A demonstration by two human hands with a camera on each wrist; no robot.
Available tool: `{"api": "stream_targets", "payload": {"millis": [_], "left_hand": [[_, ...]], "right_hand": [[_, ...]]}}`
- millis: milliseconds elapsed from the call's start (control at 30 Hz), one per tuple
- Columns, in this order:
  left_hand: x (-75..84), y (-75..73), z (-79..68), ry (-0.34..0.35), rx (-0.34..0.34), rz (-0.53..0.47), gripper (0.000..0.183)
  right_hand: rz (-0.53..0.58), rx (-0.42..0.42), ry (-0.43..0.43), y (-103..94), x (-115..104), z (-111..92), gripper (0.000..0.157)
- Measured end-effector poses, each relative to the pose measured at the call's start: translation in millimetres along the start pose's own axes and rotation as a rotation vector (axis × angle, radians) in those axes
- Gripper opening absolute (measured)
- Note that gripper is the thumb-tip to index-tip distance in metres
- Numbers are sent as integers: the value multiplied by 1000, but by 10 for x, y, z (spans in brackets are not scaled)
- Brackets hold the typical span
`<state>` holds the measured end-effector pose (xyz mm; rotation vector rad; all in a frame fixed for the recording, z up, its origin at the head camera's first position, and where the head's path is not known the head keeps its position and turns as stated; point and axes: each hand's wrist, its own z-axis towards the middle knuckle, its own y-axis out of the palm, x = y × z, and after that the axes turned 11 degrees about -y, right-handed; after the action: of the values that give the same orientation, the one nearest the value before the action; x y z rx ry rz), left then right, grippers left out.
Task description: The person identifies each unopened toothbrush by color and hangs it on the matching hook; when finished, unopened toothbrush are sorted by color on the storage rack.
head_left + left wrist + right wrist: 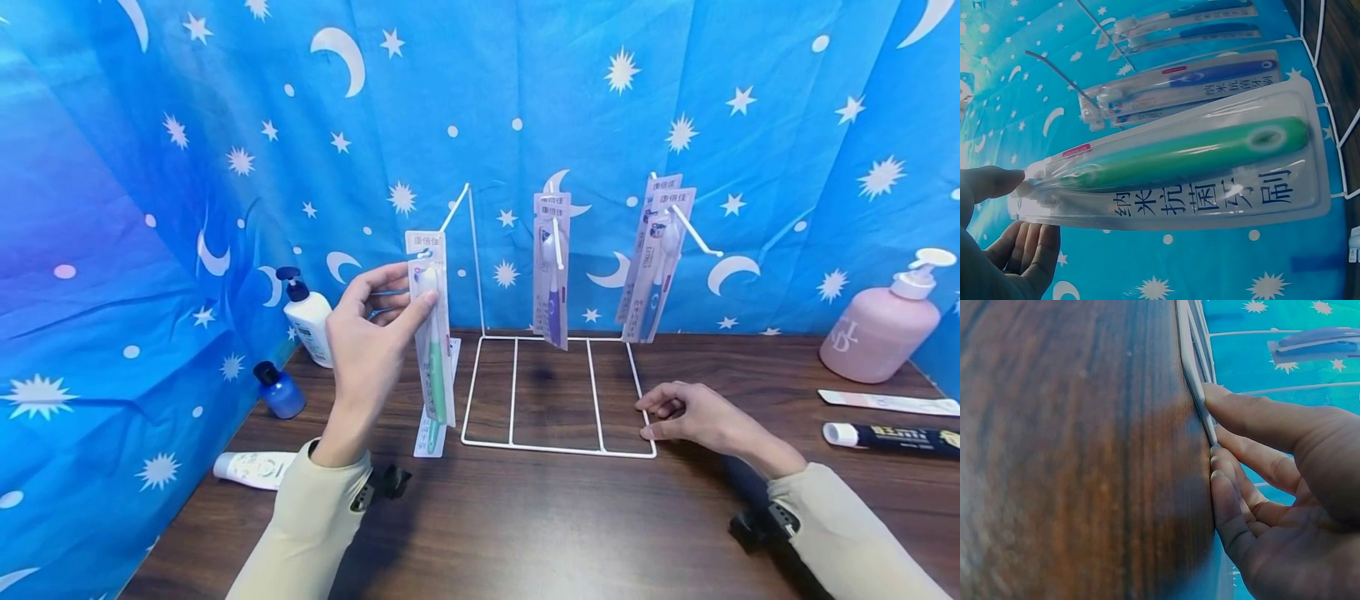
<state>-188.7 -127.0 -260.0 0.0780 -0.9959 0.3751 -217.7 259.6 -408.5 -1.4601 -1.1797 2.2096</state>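
My left hand [371, 342] pinches a packaged green toothbrush [1179, 156] near its top, thumb on the front and fingers behind. In the head view the pack hangs upright at the left hook of a white wire rack [555, 451], and a white hook tip shows at the pack's top hole. Another green toothbrush pack [430, 439] lies on the table behind it, partly covered. My right hand [693, 417] grips the right side wire of the rack's base between thumb and fingers, low at the table. Purple toothbrush packs [553, 283] hang on the middle hook, blue ones [658, 275] on the right.
At the left stand a white pump bottle [309, 325] and a small blue bottle [279, 392], with a white tube [251, 469] lying nearer. A pink pump bottle [877, 329], a flat white pack [888, 402] and a black tube [896, 437] are at the right. A blue star-patterned cloth [487, 108] hangs behind.
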Motion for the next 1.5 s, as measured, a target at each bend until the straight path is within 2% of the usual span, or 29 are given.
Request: {"api": "stream_targets", "payload": {"millis": [367,600,733,867,1100,1500], "left_hand": [[-145,117,170,-11,2,-20,43],[106,220,180,-48,-9,17,40],[89,258,249,-81,-7,36,38],[31,290,333,-108,-9,57,39],[-362,367,578,-116,-20,64,43],[-469,421,714,-110,-17,89,44]], "right_hand": [[-1,5,-8,-10,15,2,35],[-2,-3,6,0,18,7,36],[-3,1,3,0,16,10,36],[6,1,6,4,16,18,37],[11,-2,-1,-5,13,13,37],[12,-7,0,-12,10,13,37]]}}
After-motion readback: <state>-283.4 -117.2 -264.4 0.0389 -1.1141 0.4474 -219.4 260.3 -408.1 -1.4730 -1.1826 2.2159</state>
